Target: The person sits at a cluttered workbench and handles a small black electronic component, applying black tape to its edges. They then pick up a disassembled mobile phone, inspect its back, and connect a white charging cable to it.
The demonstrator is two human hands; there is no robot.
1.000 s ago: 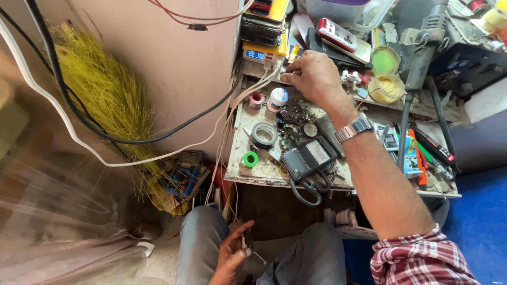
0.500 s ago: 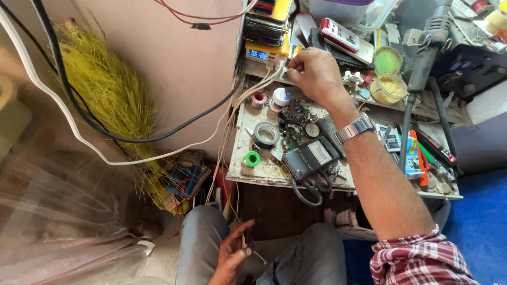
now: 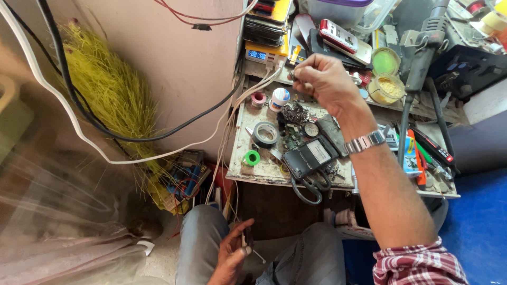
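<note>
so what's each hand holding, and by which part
Right hand pinches something tiny at its fingertips, too small to identify. Left hand holds a small dark object between fingers over the lap; grip point unclear.

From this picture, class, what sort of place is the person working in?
Probably a small electronics repair bench: a cluttered worktable with tape rolls, mobile phones, scissors and a soldering tool.

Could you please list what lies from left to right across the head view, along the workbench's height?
Yellow broom bristles → grey tape roll → right hand → yellow-filled round tub → orange-handled tool.
</note>
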